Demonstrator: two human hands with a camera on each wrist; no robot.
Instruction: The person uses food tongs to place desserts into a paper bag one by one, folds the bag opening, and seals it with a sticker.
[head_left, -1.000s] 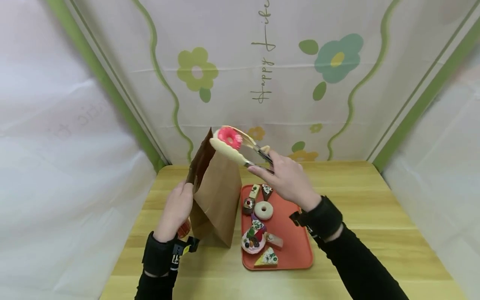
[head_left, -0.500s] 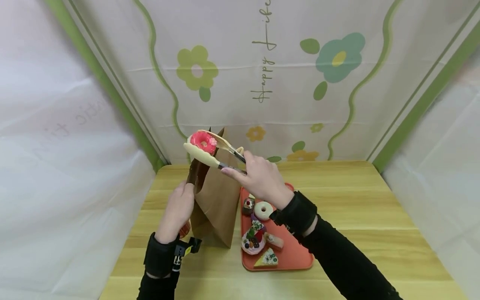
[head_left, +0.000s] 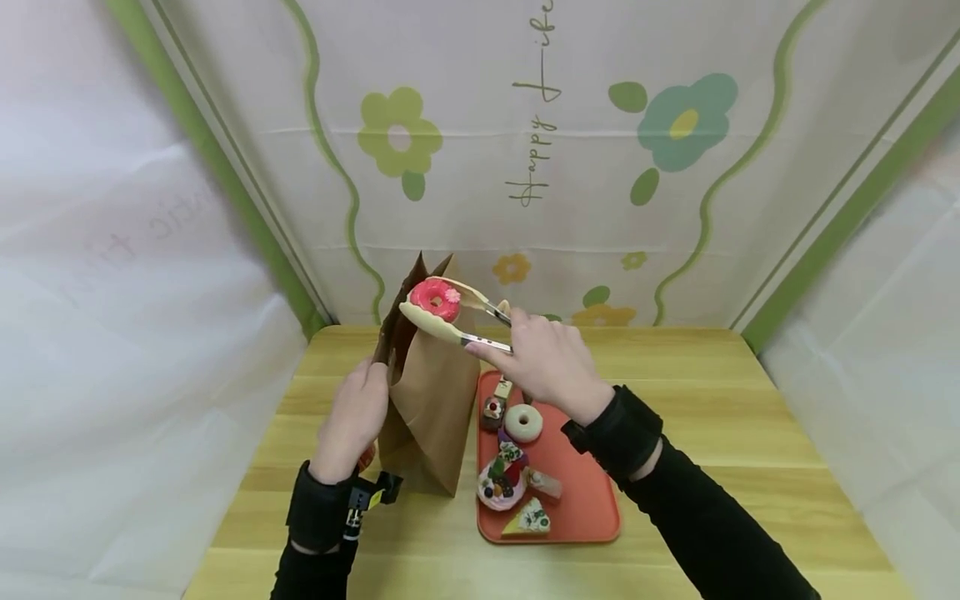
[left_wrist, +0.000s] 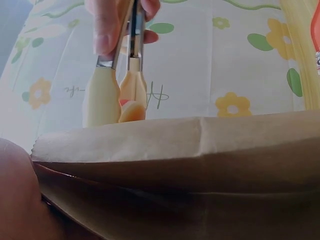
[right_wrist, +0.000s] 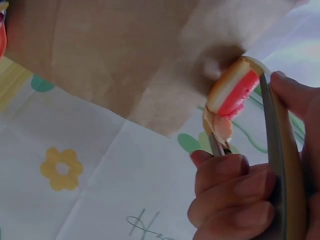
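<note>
A brown paper bag stands upright on the table, its mouth partly spread. My left hand grips the near left edge of the mouth. In my right hand are tongs with cream tips and metal arms. Between the tips sits a pink-iced donut, beside the upper right of the bag's mouth. The right wrist view shows the donut edge-on, close to the bag's outer wall. From the left wrist, the bag's rim hides the tongs' ends and most of the donut.
Right of the bag lies an orange-red tray. On it are a cream-coloured donut, a fruit-topped cake, a triangular cake slice and several other small cakes. A reddish round thing shows partly behind the left wrist. A printed curtain hangs behind the table.
The tongs with the pink donut went left over the bag's mouth, then came back a little to the right and lower. My left hand keeps its grip on the bag.
</note>
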